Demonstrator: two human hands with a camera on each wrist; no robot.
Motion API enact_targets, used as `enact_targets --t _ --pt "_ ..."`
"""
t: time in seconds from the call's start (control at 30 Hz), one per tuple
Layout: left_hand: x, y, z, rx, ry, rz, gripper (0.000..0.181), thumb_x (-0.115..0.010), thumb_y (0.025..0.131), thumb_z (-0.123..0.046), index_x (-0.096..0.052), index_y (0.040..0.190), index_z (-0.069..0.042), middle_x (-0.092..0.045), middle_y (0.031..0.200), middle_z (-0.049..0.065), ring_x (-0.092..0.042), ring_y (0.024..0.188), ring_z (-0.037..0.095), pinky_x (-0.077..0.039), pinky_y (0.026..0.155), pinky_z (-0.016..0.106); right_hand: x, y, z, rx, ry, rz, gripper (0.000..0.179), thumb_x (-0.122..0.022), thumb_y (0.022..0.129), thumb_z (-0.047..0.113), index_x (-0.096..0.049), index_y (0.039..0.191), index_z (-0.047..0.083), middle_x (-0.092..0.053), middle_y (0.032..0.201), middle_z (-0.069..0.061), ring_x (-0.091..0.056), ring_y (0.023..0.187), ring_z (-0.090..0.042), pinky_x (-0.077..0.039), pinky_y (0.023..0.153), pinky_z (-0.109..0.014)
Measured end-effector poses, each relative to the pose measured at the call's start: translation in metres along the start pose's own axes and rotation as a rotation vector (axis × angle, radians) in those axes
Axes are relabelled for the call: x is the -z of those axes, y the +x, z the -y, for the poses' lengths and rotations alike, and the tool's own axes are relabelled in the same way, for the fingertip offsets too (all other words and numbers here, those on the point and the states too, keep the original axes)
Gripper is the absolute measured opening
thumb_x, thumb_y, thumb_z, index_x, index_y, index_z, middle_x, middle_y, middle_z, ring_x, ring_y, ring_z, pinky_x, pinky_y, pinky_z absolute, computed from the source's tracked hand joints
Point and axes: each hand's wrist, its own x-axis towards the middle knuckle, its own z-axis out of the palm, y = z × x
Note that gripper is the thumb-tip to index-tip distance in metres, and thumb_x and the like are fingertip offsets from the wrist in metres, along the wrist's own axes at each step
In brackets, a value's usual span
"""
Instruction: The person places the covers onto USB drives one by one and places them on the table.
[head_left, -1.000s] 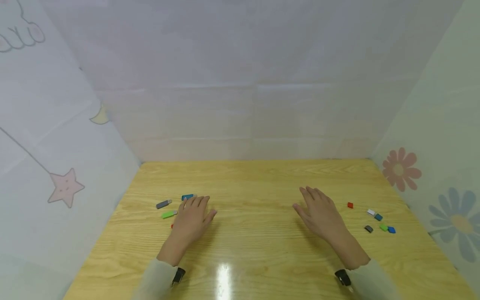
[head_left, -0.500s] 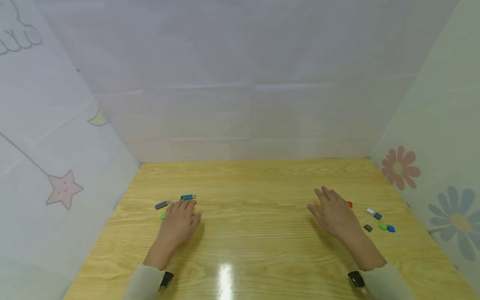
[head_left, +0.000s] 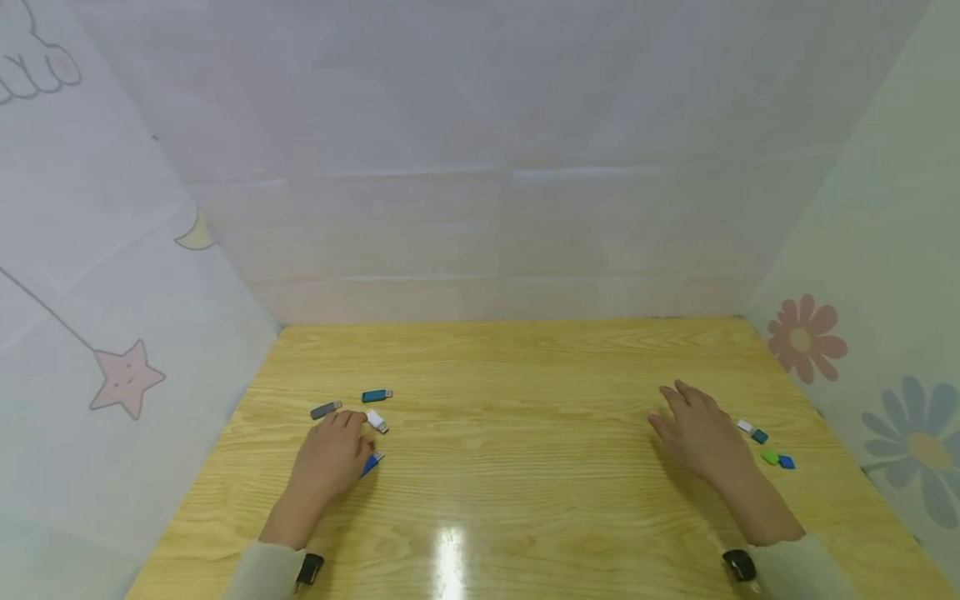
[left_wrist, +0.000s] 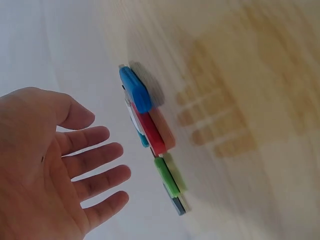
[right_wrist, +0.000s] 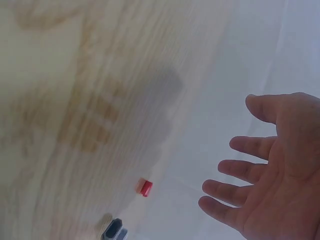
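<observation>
My left hand hovers above a group of USB sticks at the table's left, fingers loosely bent and holding nothing. Around it lie a blue USB stick, a white one, a teal one and a grey one. Hidden under the hand in the head view, a red stick and a green stick show in the left wrist view. Over the right side my right hand is held with fingers spread and nothing in them. Below it are a red cap and a dark cap.
Right of the right hand lie a white cap, a teal cap, a green cap and a blue cap. Pale sheet walls enclose the wooden table at the back and sides.
Both hands have moved outward, the left one leftward and the right one rightward. The white and blue sticks have come into sight, while the red and dark caps are now covered in the head view.
</observation>
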Motion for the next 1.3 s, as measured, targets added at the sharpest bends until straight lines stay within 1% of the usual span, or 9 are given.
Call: enact_targets --t 0.13,0.27,0.37,0.5,0.7,0.8,0.9,1.13,1.3 --pt "0.001 -0.003 0.007 0.016 -0.011 0.046 0.031 -0.059 0.099 -0.014 -0.062 0.124 0.002 -0.065 0.116 0.016 -0.059 0.109 0.037 -0.055 0.084 0.051 0.002 -0.002 -0.009 -0.006 -0.002 0.016 0.058 -0.055 0.105 0.030 -0.042 0.145 -0.010 -0.032 0.148 -0.041 -0.033 0.129 -0.064 -0.037 0.096 -0.076" --pt "0.001 -0.006 0.012 0.032 -0.039 0.087 0.027 -0.059 0.099 -0.014 -0.064 0.121 0.001 -0.066 0.110 0.013 -0.060 0.104 0.034 -0.056 0.080 0.046 0.003 -0.002 -0.018 -0.006 -0.010 0.018 0.055 -0.056 0.105 0.026 -0.043 0.143 -0.011 -0.034 0.145 -0.042 -0.035 0.126 -0.065 -0.041 0.091 -0.075" --pt "0.003 -0.009 0.014 0.034 -0.054 0.087 0.025 -0.061 0.099 -0.014 -0.065 0.120 0.000 -0.066 0.109 0.012 -0.061 0.103 0.033 -0.056 0.079 0.046 0.004 0.000 -0.025 -0.011 -0.015 0.022 0.053 -0.055 0.104 0.024 -0.043 0.142 -0.011 -0.035 0.144 -0.043 -0.036 0.125 -0.065 -0.042 0.089 -0.075" --pt "0.003 -0.011 0.016 0.022 -0.046 0.083 0.028 -0.065 0.097 -0.015 -0.065 0.121 0.001 -0.066 0.106 0.012 -0.062 0.100 0.033 -0.056 0.077 0.046 0.006 0.002 -0.032 -0.029 -0.007 0.042 0.052 -0.054 0.103 0.021 -0.043 0.142 -0.012 -0.034 0.143 -0.044 -0.036 0.124 -0.066 -0.040 0.089 -0.077" --pt "0.000 -0.013 0.018 0.028 -0.024 0.115 0.036 -0.065 0.098 -0.017 -0.064 0.127 0.003 -0.067 0.113 0.016 -0.063 0.104 0.036 -0.057 0.083 0.049 0.006 0.002 -0.040 -0.041 -0.005 0.074 0.050 -0.054 0.103 0.019 -0.045 0.140 -0.013 -0.038 0.141 -0.044 -0.038 0.122 -0.065 -0.041 0.089 -0.077" --pt "-0.001 -0.014 0.019 0.028 -0.024 0.124 0.037 -0.066 0.097 -0.018 -0.064 0.128 0.003 -0.067 0.115 0.016 -0.063 0.104 0.035 -0.057 0.082 0.048 0.006 0.003 -0.043 -0.052 0.020 0.096 0.049 -0.052 0.103 0.018 -0.044 0.140 -0.013 -0.038 0.141 -0.043 -0.037 0.123 -0.065 -0.040 0.091 -0.076" --pt "-0.001 -0.015 0.019 0.022 -0.021 0.123 0.037 -0.067 0.096 -0.018 -0.065 0.127 0.003 -0.067 0.114 0.016 -0.063 0.102 0.034 -0.057 0.081 0.047 0.005 0.003 -0.045 -0.054 0.043 0.112 0.048 -0.052 0.104 0.017 -0.044 0.140 -0.012 -0.037 0.142 -0.042 -0.036 0.123 -0.064 -0.040 0.091 -0.075" --pt "0.001 -0.016 0.018 0.007 -0.022 0.127 0.027 -0.072 0.095 -0.018 -0.069 0.117 -0.002 -0.067 0.108 0.010 -0.061 0.093 0.027 -0.057 0.074 0.041 0.004 0.007 -0.052 -0.043 0.044 0.124 0.044 -0.054 0.101 0.010 -0.048 0.137 -0.014 -0.044 0.137 -0.039 -0.043 0.116 -0.061 -0.047 0.088 -0.067" --pt "0.001 -0.015 0.019 0.013 -0.031 0.136 0.025 -0.073 0.094 -0.016 -0.069 0.115 -0.003 -0.065 0.103 0.007 -0.060 0.092 0.025 -0.056 0.074 0.040 0.001 0.009 -0.058 -0.020 0.036 0.118 0.041 -0.053 0.099 0.008 -0.052 0.133 -0.014 -0.047 0.133 -0.039 -0.046 0.114 -0.061 -0.047 0.089 -0.067"
